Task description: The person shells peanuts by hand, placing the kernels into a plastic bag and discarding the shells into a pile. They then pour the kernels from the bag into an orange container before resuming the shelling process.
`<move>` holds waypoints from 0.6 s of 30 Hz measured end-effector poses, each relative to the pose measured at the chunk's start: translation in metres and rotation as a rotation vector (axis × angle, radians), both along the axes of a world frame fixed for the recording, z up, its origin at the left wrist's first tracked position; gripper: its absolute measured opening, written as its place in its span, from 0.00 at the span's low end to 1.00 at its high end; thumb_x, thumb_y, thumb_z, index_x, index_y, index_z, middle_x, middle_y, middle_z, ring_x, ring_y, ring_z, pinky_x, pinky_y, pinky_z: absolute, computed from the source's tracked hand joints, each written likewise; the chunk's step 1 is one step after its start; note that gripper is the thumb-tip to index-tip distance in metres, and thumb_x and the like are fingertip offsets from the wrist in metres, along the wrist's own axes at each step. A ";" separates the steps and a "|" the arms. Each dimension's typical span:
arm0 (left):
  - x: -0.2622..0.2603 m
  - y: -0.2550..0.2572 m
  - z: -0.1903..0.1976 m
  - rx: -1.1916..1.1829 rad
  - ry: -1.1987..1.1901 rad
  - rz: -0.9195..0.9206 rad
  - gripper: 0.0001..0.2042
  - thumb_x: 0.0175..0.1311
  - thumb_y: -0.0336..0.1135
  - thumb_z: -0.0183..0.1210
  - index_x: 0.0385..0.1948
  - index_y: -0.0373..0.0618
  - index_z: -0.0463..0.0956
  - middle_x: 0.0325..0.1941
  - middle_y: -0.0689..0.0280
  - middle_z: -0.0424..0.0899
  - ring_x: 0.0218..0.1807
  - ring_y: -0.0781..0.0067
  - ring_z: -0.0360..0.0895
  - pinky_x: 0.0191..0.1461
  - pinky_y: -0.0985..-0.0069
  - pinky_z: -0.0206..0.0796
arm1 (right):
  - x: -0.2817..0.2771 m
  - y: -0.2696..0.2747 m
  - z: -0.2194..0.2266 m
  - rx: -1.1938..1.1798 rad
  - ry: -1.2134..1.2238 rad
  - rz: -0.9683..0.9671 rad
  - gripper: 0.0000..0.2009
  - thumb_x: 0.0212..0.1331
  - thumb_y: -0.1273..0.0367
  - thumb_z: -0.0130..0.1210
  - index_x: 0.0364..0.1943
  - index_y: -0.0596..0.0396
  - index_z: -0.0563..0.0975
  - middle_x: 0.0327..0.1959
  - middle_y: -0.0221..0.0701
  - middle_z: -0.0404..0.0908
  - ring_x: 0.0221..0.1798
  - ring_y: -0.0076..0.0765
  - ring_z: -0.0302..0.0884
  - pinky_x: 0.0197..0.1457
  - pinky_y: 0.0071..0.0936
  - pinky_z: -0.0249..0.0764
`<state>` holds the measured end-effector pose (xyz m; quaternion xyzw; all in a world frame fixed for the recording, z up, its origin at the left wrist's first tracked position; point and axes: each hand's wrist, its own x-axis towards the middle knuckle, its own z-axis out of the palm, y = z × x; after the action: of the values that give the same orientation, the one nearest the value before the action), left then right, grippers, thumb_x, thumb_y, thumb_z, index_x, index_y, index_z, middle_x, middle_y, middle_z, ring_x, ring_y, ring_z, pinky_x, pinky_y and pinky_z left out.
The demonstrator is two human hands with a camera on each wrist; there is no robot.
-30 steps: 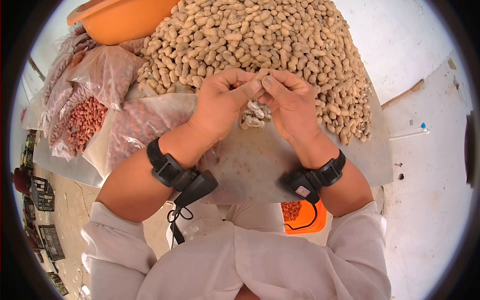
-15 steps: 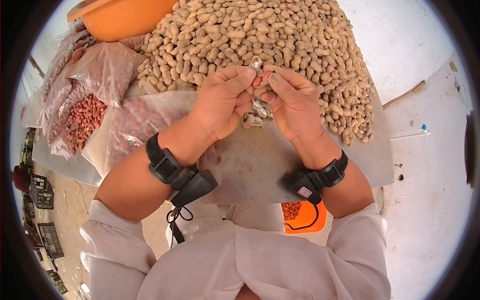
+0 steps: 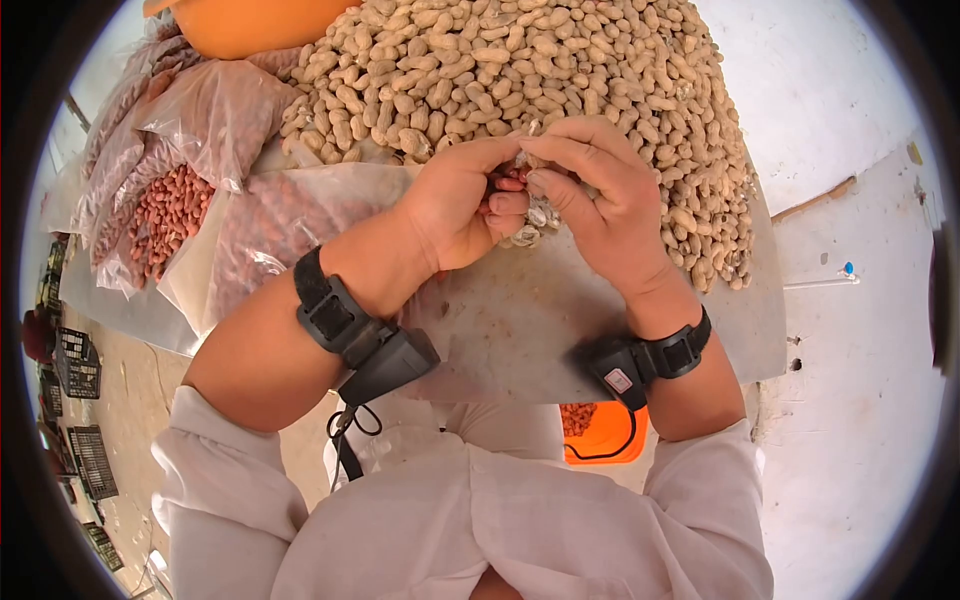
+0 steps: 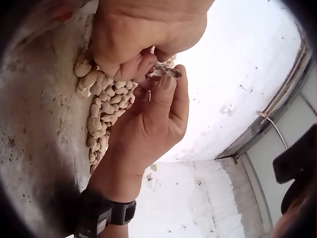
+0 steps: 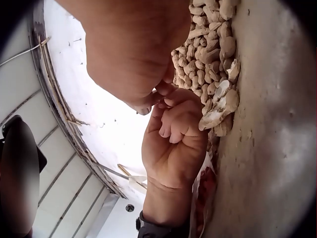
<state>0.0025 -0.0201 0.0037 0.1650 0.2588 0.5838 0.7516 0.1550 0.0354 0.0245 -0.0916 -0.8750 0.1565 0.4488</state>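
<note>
Both hands meet over the table's near side, in front of a heap of unshelled peanuts (image 3: pixel 520 75). Red peanut kernels (image 3: pixel 511 182) show within the curled fingers of my left hand (image 3: pixel 450 205). My right hand (image 3: pixel 612 210) pinches an opened peanut shell (image 4: pixel 163 73) between thumb and forefinger, right beside the left fingertips. Below the hands lies a small pile of broken shells (image 5: pixel 220 111), partly covered by them in the head view.
Clear plastic bags (image 3: pixel 215 115) of red kernels lie at the left, one with its kernels (image 3: pixel 168 228) exposed. Behind them stands an orange basin (image 3: pixel 250 25). An orange container (image 3: pixel 620 440) with kernels sits below the metal table's (image 3: pixel 530 340) front edge. Black crates (image 3: pixel 92 460) stand on the floor.
The peanut between the hands has been split open, baring red kernels. These now sit in the left fingers, while the right hand has drawn slightly right and holds the shell.
</note>
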 end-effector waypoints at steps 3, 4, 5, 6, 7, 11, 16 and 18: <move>-0.003 0.001 -0.001 0.001 -0.001 0.016 0.10 0.67 0.37 0.48 0.26 0.44 0.66 0.22 0.73 0.63 0.18 0.87 0.56 0.18 0.90 0.47 | 0.002 -0.002 -0.002 -0.258 0.087 0.049 0.09 0.51 0.76 0.58 0.39 0.59 0.79 0.36 0.32 0.78 0.36 0.27 0.77 0.38 0.21 0.74; -0.004 0.002 -0.001 0.009 0.003 0.068 0.09 0.67 0.36 0.49 0.28 0.42 0.67 0.22 0.73 0.64 0.18 0.86 0.56 0.18 0.89 0.47 | 0.002 -0.003 -0.003 -0.370 0.129 0.068 0.09 0.52 0.76 0.58 0.39 0.60 0.79 0.36 0.31 0.79 0.35 0.25 0.77 0.38 0.20 0.74; -0.006 0.004 -0.001 0.017 0.006 0.121 0.09 0.66 0.36 0.49 0.29 0.41 0.69 0.21 0.72 0.64 0.18 0.85 0.56 0.18 0.88 0.48 | 0.005 -0.002 -0.001 -0.506 0.140 0.105 0.09 0.53 0.75 0.58 0.39 0.60 0.79 0.35 0.30 0.79 0.35 0.23 0.77 0.38 0.19 0.73; -0.007 0.005 -0.002 0.024 0.009 0.173 0.09 0.66 0.35 0.50 0.31 0.39 0.70 0.20 0.72 0.65 0.17 0.85 0.56 0.18 0.88 0.49 | 0.009 0.000 0.003 -0.643 0.149 0.142 0.09 0.54 0.75 0.58 0.39 0.61 0.79 0.34 0.29 0.80 0.34 0.21 0.77 0.38 0.18 0.73; -0.009 0.006 -0.003 0.051 0.019 0.203 0.08 0.66 0.35 0.50 0.31 0.40 0.70 0.21 0.72 0.66 0.18 0.85 0.56 0.18 0.88 0.48 | 0.013 0.002 0.005 -0.781 0.158 0.178 0.08 0.55 0.75 0.58 0.39 0.62 0.79 0.34 0.28 0.80 0.34 0.20 0.77 0.37 0.17 0.73; -0.013 0.007 -0.005 0.117 0.025 0.247 0.07 0.67 0.35 0.51 0.33 0.41 0.70 0.24 0.72 0.68 0.18 0.87 0.56 0.18 0.90 0.47 | 0.018 0.014 0.004 -0.740 -0.053 0.094 0.08 0.57 0.73 0.56 0.38 0.63 0.79 0.32 0.27 0.81 0.32 0.19 0.77 0.36 0.17 0.73; -0.013 0.007 -0.006 0.120 -0.040 0.207 0.10 0.67 0.37 0.50 0.35 0.39 0.71 0.26 0.70 0.70 0.19 0.86 0.57 0.18 0.89 0.49 | 0.026 0.025 0.007 -0.427 -0.315 -0.254 0.08 0.53 0.73 0.56 0.36 0.60 0.80 0.31 0.32 0.81 0.33 0.29 0.80 0.37 0.23 0.74; -0.011 0.005 -0.003 0.098 -0.045 0.215 0.11 0.67 0.38 0.50 0.36 0.38 0.72 0.27 0.68 0.71 0.20 0.86 0.58 0.19 0.89 0.49 | 0.025 0.034 -0.005 -0.249 -0.431 -0.303 0.09 0.50 0.73 0.55 0.36 0.57 0.80 0.32 0.34 0.79 0.37 0.36 0.79 0.40 0.28 0.74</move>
<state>-0.0086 -0.0152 0.0012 0.1599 0.2292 0.6766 0.6813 0.1800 0.0691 0.0194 -0.3065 -0.9007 0.1708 0.2562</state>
